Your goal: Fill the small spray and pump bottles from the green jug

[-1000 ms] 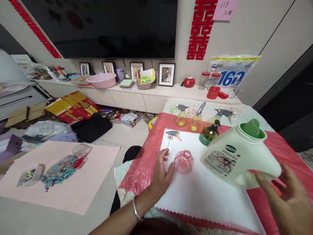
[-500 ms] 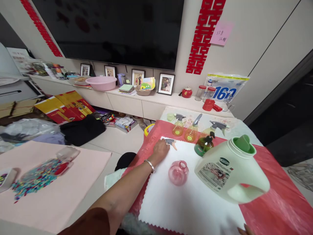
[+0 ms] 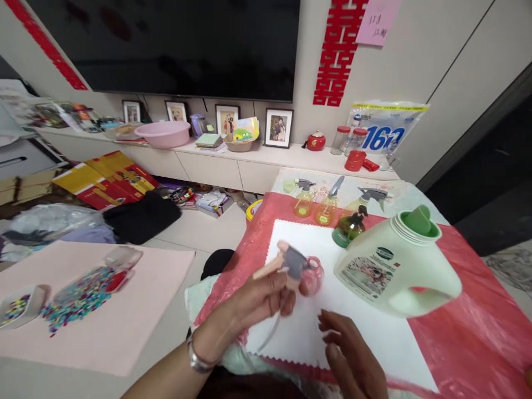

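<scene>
My left hand (image 3: 260,296) is closed on a grey and pink spray nozzle (image 3: 286,261), held up over a white cloth (image 3: 357,338); its thin tube hangs down below my fingers. Just behind the nozzle a small pink bottle (image 3: 313,275) stands on the cloth, partly hidden. My right hand (image 3: 353,357) hovers low over the cloth's near edge, fingers loosely spread and holding nothing. A large pale green detergent jug (image 3: 394,266) with a green cap lies tilted to the right.
Three small spray bottles (image 3: 328,205) and a green one (image 3: 348,228) stand at the table's far end on a red plastic sheet (image 3: 477,332). To the left a pink mat (image 3: 124,310) carries coloured beads and containers. Behind are a cabinet with frames and a television.
My left hand reached to the nozzle at the cloth's far corner, took hold of it and lifted it back towards me. My right hand came into view over the cloth.
</scene>
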A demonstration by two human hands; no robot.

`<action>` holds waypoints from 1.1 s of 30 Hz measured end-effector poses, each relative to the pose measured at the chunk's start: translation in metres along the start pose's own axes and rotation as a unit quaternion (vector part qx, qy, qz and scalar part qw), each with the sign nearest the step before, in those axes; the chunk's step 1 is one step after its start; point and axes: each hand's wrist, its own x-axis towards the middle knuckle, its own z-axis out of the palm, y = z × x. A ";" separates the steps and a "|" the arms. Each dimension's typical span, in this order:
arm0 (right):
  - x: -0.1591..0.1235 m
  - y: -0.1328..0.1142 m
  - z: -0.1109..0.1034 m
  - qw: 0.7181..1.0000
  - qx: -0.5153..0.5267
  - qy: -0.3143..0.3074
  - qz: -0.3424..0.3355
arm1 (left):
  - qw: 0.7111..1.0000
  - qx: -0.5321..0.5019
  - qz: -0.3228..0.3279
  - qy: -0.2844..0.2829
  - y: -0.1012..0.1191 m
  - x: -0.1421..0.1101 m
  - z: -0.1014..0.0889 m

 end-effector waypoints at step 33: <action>-0.007 -0.019 -0.099 0.948 0.189 0.252 0.037 | 0.967 0.231 0.078 0.073 -0.036 0.069 -0.027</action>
